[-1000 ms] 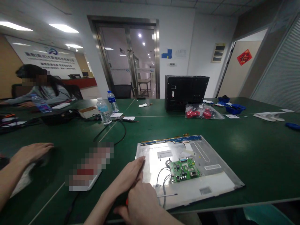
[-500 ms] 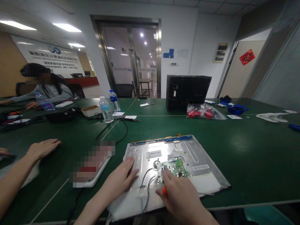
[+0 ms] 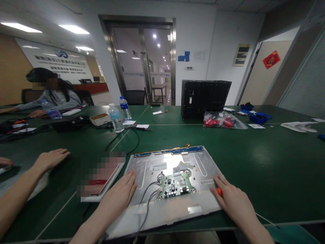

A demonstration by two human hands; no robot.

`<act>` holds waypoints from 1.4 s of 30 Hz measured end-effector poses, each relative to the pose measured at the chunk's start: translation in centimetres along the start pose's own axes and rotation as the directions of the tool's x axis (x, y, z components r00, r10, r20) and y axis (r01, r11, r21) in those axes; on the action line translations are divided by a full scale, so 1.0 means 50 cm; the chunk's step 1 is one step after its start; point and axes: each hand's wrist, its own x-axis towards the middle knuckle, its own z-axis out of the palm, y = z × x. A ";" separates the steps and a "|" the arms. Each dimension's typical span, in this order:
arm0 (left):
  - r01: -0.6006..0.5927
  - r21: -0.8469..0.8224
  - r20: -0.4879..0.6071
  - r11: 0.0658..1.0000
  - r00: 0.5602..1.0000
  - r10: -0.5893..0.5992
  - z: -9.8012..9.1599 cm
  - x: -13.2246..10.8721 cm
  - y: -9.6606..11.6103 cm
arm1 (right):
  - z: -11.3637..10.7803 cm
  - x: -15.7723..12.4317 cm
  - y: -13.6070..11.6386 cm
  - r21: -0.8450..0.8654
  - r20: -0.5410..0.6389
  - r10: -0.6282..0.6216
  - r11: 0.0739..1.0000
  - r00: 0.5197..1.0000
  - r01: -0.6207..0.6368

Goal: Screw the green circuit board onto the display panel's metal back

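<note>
Before me lies a display panel (image 3: 205, 166), metal back up, with a green circuit board (image 3: 175, 185) at its middle. Grey cables (image 3: 146, 210) run from the board over the panel's near edge. My left hand (image 3: 124, 188) rests flat on the panel's left side, fingers together and outstretched. At the right edge, my right hand (image 3: 235, 198) touches the panel with its fingertips. It also grips an orange-handled screwdriver (image 3: 219, 192), mostly hidden in the palm, with a thin shaft sticking out behind toward the lower right.
A phone-like device in a white frame (image 3: 101, 183) lies left of the panel. Beyond it a co-worker's hand (image 3: 52, 159) rests on the green table (image 3: 162, 137). Water bottles (image 3: 116, 118), a black monitor-like box (image 3: 205, 98) and a bag of red parts (image 3: 224, 121) stand farther back.
My right hand has left the circuit board and moved right to the panel's edge, still holding the screwdriver. The panel has shifted and turned slightly left; my left hand moved left with it.
</note>
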 end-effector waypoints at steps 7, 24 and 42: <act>0.092 0.162 0.157 0.982 0.981 -0.117 -0.056 0.033 0.063 | 0.016 -0.007 -0.001 0.022 -0.002 -0.007 1.000 1.000 0.007; -0.018 -0.247 0.311 0.969 0.945 0.097 -0.058 0.156 0.097 | -0.025 0.134 -0.054 0.188 -0.017 -0.278 0.943 0.961 0.276; -0.047 -0.551 0.214 0.833 0.957 0.196 -0.023 0.187 0.093 | -0.030 0.196 -0.071 0.245 -0.014 -0.399 0.887 0.917 0.390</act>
